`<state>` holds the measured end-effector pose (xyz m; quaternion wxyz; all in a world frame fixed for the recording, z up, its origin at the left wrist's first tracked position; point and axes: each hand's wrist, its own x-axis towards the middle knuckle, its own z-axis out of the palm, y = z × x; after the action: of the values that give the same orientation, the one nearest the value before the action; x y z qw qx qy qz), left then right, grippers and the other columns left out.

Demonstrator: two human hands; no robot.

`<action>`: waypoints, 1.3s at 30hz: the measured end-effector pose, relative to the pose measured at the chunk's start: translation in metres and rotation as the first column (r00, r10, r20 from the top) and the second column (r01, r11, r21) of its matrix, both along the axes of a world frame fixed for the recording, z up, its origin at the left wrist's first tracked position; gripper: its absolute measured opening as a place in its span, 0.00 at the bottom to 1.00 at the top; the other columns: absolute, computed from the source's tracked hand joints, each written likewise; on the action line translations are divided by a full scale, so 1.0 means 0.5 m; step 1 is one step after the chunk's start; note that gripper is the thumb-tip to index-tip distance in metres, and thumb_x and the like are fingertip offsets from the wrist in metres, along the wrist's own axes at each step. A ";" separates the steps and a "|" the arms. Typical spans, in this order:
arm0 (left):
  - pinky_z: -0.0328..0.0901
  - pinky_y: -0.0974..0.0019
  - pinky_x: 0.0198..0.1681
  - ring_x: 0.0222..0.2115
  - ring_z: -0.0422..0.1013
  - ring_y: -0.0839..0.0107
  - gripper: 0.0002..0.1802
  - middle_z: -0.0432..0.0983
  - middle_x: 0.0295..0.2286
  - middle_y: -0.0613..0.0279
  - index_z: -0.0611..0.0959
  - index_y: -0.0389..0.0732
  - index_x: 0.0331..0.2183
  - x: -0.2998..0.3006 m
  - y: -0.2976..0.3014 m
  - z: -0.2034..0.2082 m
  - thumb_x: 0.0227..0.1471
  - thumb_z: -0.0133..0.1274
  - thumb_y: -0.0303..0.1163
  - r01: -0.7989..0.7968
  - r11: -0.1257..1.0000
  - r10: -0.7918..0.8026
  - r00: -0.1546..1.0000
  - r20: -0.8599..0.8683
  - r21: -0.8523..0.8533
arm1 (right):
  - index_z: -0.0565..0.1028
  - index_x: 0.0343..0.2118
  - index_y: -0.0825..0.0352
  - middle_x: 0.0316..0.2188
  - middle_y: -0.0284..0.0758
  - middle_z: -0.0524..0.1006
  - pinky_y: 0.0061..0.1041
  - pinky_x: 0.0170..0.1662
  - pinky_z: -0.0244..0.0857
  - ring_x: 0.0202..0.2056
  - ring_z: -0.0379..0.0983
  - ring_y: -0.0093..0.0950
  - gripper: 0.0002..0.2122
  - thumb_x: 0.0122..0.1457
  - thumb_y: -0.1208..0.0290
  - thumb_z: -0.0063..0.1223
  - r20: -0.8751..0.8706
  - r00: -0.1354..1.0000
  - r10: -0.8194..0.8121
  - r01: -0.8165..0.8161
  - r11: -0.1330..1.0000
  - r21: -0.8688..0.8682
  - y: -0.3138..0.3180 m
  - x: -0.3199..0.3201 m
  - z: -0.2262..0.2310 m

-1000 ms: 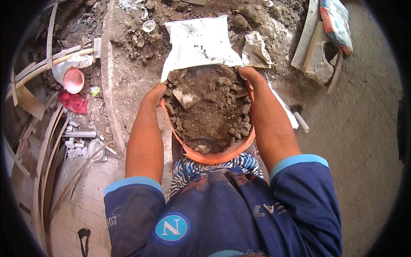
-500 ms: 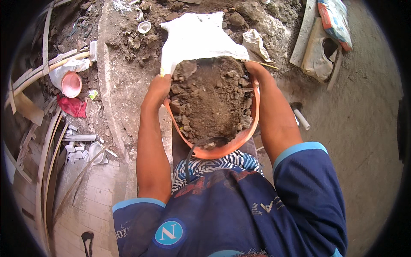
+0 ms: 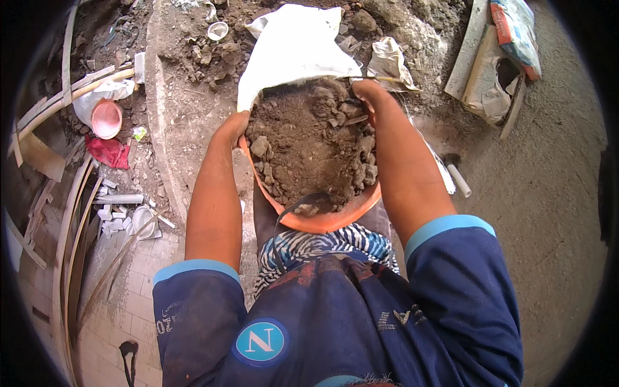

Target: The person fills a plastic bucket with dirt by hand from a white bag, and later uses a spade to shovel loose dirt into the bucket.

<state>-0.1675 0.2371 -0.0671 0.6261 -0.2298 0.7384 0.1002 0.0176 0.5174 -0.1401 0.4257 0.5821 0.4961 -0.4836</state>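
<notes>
An orange basin heaped with soil and broken rubble is held in front of my body. My left hand grips its left side, by the corner of a white sack. My right hand grips the far right part, also beside the sack's edge; the fingers of both hands are largely hidden. The sack's mouth lies along the basin's far rim, and some soil there looks blurred. A dark strap or cord trails over the near rim toward my waist.
Rubble and soil cover the ground ahead. At the left lie wooden strips, a pink container, a red cloth and white broken pieces. Boards and torn bags lie at the far right, with a short white pipe nearer.
The basin and both hands have shifted slightly left and away from me. Soil and stones have moved within the basin toward the sack. A white strip now shows beside my right forearm.
</notes>
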 end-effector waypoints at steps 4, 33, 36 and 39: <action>0.64 0.57 0.24 0.20 0.63 0.67 0.29 0.64 0.25 0.56 0.65 0.26 0.50 0.042 -0.056 -0.112 0.60 0.32 0.43 0.078 0.997 -0.078 0.996 0.033 0.009 | 0.76 0.44 0.65 0.46 0.40 0.76 0.29 0.49 0.64 0.47 0.73 0.34 0.17 0.54 0.70 0.38 -0.083 0.982 0.167 -0.142 0.958 0.249 -0.056 0.067 -0.076; 0.66 0.54 0.36 0.36 0.67 0.59 0.32 0.66 0.44 0.47 0.64 0.28 0.54 0.093 -0.005 -0.136 0.58 0.37 0.45 0.049 0.999 -0.049 0.998 -0.034 -0.002 | 0.77 0.44 0.62 0.45 0.46 0.75 0.36 0.52 0.63 0.49 0.70 0.43 0.19 0.55 0.59 0.41 -0.120 0.866 0.486 -0.417 0.833 0.362 -0.047 0.153 -0.118; 0.67 0.56 0.33 0.34 0.67 0.60 0.31 0.67 0.41 0.48 0.65 0.27 0.52 0.114 -0.031 -0.134 0.58 0.37 0.45 0.047 0.999 -0.047 0.998 -0.030 0.009 | 0.76 0.44 0.62 0.45 0.46 0.75 0.36 0.52 0.63 0.50 0.70 0.43 0.20 0.56 0.57 0.41 -0.060 0.911 0.408 -0.365 0.867 0.339 -0.069 0.126 -0.030; 0.66 0.57 0.27 0.28 0.67 0.63 0.30 0.68 0.35 0.51 0.67 0.26 0.50 0.116 -0.040 -0.095 0.57 0.38 0.44 0.035 0.999 -0.034 0.998 -0.053 0.027 | 0.75 0.46 0.62 0.46 0.48 0.74 0.35 0.53 0.62 0.51 0.69 0.43 0.21 0.57 0.53 0.41 -0.083 0.945 0.315 -0.273 0.904 0.328 -0.069 0.130 0.020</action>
<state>-0.1095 0.2170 -0.1144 0.6111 -0.2056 0.7570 0.1056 0.0824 0.4828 -0.1301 0.3620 0.5265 0.6760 -0.3672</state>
